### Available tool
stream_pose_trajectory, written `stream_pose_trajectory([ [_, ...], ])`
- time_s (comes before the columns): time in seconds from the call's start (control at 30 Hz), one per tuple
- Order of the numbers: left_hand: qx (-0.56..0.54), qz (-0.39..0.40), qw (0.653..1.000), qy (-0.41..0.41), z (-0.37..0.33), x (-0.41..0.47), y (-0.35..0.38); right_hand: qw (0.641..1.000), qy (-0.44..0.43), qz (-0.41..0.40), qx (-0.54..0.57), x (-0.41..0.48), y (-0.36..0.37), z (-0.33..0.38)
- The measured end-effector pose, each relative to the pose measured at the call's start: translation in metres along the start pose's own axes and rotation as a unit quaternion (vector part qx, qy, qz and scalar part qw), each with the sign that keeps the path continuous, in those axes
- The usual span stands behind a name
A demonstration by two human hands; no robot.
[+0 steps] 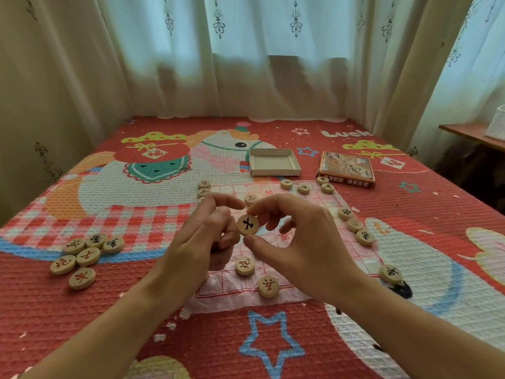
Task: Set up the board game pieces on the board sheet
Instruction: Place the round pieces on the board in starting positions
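Wooden disc with a black character (pixel 247 224) — held upright, face to the camera, pinched at its rim between thumb and forefinger of the right hand (pixel 297 242), other fingers loosely curled behind. Hangs above the thin pink plastic board sheet with red grid lines (pixel 226 287), clear of it. Left hand (pixel 203 239) just beside the disc, fingers curled inward, forefinger stretched toward the right forefinger — grasping something or not, cannot tell. Flat on the sheet: two red-marked wooden discs (pixel 245 265) near the front edge, more along the right and far edges. Off to the left, on the red patterned bed mat (pixel 191 337), a cluster of six wooden discs (pixel 82 255). Beyond the sheet, an open cardboard tray (pixel 274 172) and an orange box lid (pixel 345 170).
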State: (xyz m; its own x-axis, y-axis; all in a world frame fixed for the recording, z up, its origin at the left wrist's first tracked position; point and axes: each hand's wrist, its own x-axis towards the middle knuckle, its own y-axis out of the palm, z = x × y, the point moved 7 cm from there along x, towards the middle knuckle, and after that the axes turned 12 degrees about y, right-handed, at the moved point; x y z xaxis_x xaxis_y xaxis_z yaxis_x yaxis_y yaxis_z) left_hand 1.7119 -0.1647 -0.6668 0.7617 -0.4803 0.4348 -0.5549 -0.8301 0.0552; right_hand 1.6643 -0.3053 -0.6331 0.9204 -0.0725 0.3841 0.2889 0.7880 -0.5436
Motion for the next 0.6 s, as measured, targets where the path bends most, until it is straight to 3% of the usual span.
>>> stream_pose_trajectory([
  [0.1,-0.064,0.029,0.997,-0.026,0.004,-0.001,0.009,1.000,0.003,0.001,-0.003,-0.002,-0.007,-0.001],
  [0.27,-0.017,-0.005,1.000,0.001,0.001,-0.003,0.008,0.998,0.029,-0.031,-0.054,0.004,-0.033,-0.022],
  [0.6,0.087,-0.031,0.994,0.055,-0.008,-0.001,0.007,0.957,0.255,-0.085,-0.114,0.051,-0.098,-0.136],
])
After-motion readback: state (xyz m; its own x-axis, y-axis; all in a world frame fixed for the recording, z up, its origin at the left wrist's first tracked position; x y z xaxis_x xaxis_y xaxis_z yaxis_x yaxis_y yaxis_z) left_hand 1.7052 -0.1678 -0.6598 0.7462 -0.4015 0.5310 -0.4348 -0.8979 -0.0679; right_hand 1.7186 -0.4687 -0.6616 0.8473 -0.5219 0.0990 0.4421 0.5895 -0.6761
